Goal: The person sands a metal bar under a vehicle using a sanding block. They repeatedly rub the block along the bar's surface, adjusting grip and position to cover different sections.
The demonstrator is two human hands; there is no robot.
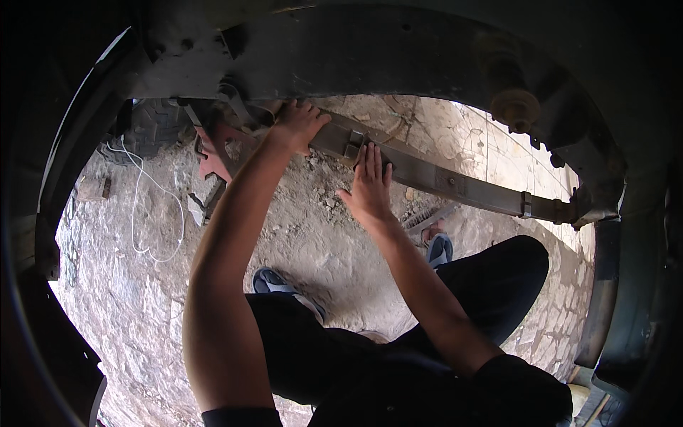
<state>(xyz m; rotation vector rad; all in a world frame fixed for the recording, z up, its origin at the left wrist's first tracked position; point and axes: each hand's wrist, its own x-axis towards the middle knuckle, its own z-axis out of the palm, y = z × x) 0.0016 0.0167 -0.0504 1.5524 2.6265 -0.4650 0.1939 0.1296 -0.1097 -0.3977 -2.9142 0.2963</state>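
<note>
A steel leaf spring point(421, 173) crosses before me, below the dark vehicle frame rail point(373, 58). Near its left part, my left hand point(300, 128) lies on top with fingers spread. Farther right along the spring, my right hand point(371, 184) reaches up with its fingers extended and its thumb apart. Its fingertips touch the spring beside a raised metal clip point(355, 143). A dark edge shows under those fingers; what it belongs to is hidden. Another metal clamp point(526, 205) wraps the spring near its right end, where the spring meets a frame bracket point(592, 205).
A red jack stand point(216, 155) stands left of the spring, near a treaded tyre point(155, 128). White cord point(133, 213) lies looped on the dirt and stone floor point(331, 251). A wire brush point(427, 219) lies by my right foot. A rusty bump stop point(515, 109) hangs from the frame.
</note>
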